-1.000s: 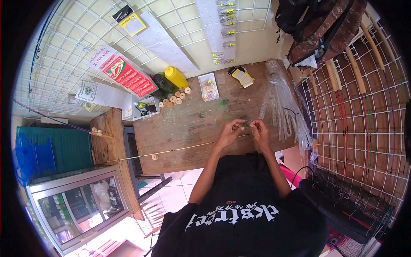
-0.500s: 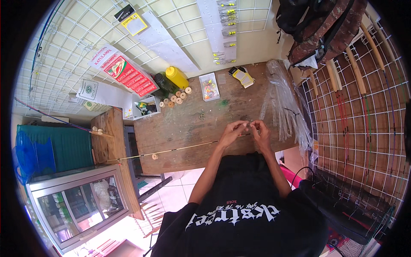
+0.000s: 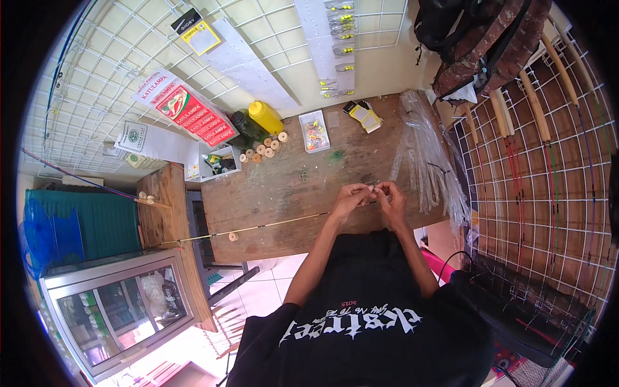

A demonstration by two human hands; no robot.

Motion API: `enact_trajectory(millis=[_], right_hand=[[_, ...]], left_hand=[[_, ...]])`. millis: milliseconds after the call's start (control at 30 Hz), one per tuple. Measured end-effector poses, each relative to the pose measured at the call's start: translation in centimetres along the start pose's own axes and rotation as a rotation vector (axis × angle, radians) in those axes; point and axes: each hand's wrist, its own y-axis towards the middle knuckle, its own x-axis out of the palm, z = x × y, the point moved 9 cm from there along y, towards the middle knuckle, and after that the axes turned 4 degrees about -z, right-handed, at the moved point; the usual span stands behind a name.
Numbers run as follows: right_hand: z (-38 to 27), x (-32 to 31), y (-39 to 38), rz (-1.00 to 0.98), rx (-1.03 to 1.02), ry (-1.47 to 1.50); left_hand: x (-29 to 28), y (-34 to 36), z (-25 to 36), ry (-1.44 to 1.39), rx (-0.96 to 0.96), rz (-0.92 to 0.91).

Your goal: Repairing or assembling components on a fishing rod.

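On the right half of the wooden table, my left hand (image 3: 350, 198) and my right hand (image 3: 392, 198) meet, fingertips pinched and touching. Whatever they pinch is too small and too hidden by the fingers to name. A thin pale-yellow fishing rod (image 3: 284, 222) with dark bands runs from the left across the table to my left hand; its end near the fingers is partly covered. Beyond the hands lies a small coil of greenish line or wire (image 3: 303, 175). One round wooden disc (image 3: 233, 237) rests close to the rod, by the table's near edge.
At the back stand a white tray of small colourful pieces (image 3: 315, 131), a yellow bottle (image 3: 265, 117) and several wooden discs (image 3: 259, 157). Clear plastic sleeves (image 3: 425, 155) cover the right side. More rods hang on a wire grid (image 3: 535, 193) at the right.
The fingertips of both hands have drawn slightly closer together, with a small turn of the fingers. The rod and the things on the table look nearly the same.
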Motion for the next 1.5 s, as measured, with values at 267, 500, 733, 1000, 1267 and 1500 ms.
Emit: enact_trajectory(millis=[267,500,733,1000,1267,1500], right_hand=[[-0.3,0.1,0.2,-0.004,-0.023,-0.026],[0.9,0.1,0.1,-0.009,0.063,0.016],[0.8,0.0,0.0,-0.021,0.039,-0.015],[1.1,-0.1,0.0,-0.008,0.056,0.022],[1.5,-0.2,0.0,0.014,0.041,0.017],[1.9,-0.4,0.0,0.02,0.045,0.036]], left_hand=[[-2.3,0.5,0.8,0.104,0.185,0.241],[-2.4,0.0,2.4,0.132,0.285,0.31],[-2.4,-0.6,3.5,0.107,0.256,0.31],[-3.6,-1.2,4.9,0.12,0.319,0.38],[-4.2,-1.9,6.7,0.145,0.366,0.427],[-4.4,-2.5,8.3,0.159,0.348,0.438]])
